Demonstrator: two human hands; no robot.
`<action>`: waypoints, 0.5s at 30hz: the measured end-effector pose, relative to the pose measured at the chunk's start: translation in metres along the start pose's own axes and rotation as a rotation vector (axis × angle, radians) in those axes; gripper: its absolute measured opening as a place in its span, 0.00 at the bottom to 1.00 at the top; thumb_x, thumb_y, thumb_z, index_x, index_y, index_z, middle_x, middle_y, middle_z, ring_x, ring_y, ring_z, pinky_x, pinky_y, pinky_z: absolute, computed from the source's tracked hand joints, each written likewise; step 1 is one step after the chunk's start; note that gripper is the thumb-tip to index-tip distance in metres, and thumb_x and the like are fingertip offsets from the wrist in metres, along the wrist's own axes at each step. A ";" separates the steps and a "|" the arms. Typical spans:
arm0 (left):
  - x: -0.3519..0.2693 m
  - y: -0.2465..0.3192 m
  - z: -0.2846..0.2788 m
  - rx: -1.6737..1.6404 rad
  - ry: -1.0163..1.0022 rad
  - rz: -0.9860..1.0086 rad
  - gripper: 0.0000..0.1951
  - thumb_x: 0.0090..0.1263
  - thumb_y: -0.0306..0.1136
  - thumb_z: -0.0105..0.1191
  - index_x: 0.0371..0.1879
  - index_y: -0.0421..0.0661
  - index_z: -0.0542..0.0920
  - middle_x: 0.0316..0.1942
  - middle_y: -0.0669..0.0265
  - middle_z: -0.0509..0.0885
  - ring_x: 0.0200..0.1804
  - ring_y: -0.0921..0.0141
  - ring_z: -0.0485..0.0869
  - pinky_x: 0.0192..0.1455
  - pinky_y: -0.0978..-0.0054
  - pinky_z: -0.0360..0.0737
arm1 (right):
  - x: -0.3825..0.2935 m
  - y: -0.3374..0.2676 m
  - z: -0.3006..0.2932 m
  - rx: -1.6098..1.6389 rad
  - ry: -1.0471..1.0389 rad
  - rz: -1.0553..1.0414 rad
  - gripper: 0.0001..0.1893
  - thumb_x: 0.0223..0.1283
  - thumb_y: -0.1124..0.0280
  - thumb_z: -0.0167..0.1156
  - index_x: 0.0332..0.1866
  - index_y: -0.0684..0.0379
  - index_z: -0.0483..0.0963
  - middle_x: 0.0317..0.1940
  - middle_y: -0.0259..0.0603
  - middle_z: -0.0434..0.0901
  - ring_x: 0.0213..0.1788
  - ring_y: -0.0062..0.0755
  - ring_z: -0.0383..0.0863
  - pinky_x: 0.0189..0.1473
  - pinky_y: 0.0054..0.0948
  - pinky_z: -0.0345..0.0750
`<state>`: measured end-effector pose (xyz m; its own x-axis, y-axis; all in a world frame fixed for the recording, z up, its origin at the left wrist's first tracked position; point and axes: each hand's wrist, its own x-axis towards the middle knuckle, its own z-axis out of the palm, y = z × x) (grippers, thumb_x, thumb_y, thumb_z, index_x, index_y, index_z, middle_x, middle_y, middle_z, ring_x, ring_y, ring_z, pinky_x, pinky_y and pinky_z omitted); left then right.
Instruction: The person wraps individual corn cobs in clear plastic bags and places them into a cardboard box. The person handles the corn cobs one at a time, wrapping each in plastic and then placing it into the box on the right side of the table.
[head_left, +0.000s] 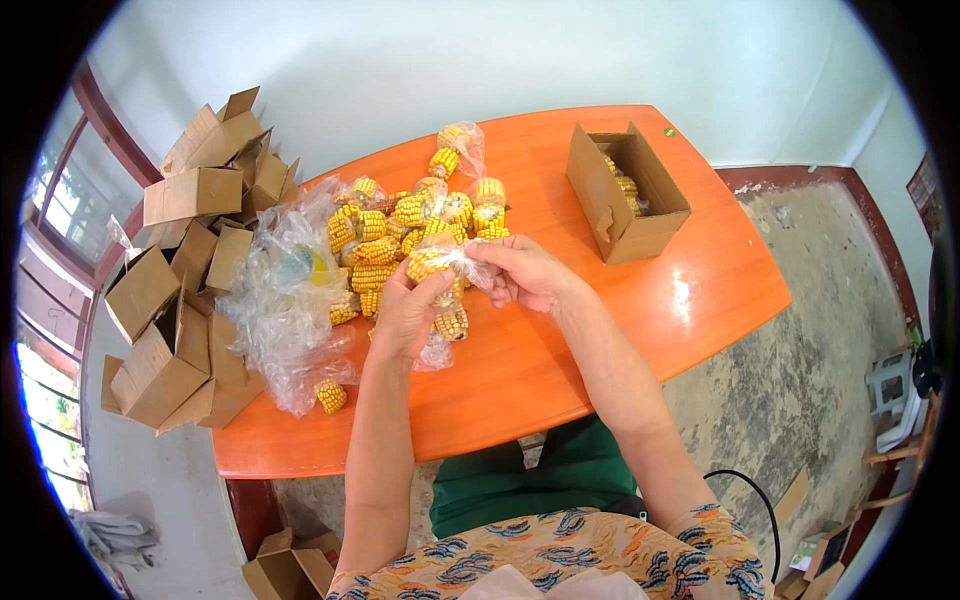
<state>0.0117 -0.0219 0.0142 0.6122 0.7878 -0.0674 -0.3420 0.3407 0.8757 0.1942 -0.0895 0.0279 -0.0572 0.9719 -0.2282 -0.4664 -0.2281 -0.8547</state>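
Note:
My left hand (409, 311) is closed around a piece of corn cob (429, 262) in a clear plastic bag. My right hand (529, 276) pinches the gathered, twisted neck of that bag (466, 259) just to the right of the cob. Under and behind both hands lies a pile of yellow cob pieces (373, 277), some of them bagged. A darker-kerneled cob piece (451, 321) is just below my fingers. Left of the pile spreads a heap of clear plastic bags (277, 300). One loose cob piece (331, 395) sits near the table's front edge.
An open cardboard box (645, 236) holding cob pieces stands on the right of the orange table (720, 292). Several open cardboard boxes (161, 367) are stacked at the left end. Another box (289, 574) is on the floor. A pale wall (525, 60) rises behind the table.

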 end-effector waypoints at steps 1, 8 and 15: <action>0.001 0.000 0.000 -0.005 0.024 -0.014 0.20 0.65 0.22 0.58 0.57 0.40 0.73 0.48 0.65 0.81 0.49 0.74 0.81 0.50 0.72 0.80 | -0.001 -0.001 0.000 -0.011 0.013 -0.007 0.14 0.65 0.58 0.64 0.29 0.56 0.76 0.20 0.30 0.77 0.17 0.17 0.73 0.18 0.22 0.71; 0.001 0.005 -0.011 -0.040 0.066 -0.025 0.22 0.66 0.24 0.57 0.59 0.50 0.73 0.50 0.69 0.81 0.53 0.72 0.79 0.53 0.59 0.77 | -0.003 -0.009 -0.003 -0.013 0.250 -0.306 0.09 0.65 0.62 0.64 0.34 0.55 0.77 0.27 0.28 0.80 0.21 0.15 0.76 0.23 0.17 0.72; -0.006 0.008 0.006 0.112 0.084 0.017 0.22 0.64 0.24 0.60 0.58 0.44 0.74 0.44 0.68 0.82 0.43 0.76 0.81 0.37 0.75 0.81 | 0.003 0.002 -0.008 -0.423 0.090 -0.783 0.16 0.61 0.72 0.65 0.54 0.61 0.77 0.49 0.34 0.78 0.53 0.22 0.77 0.47 0.22 0.79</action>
<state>0.0100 -0.0269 0.0242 0.5432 0.8350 -0.0876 -0.2673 0.2709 0.9248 0.2004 -0.0871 0.0220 0.2184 0.8536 0.4728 0.0234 0.4798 -0.8771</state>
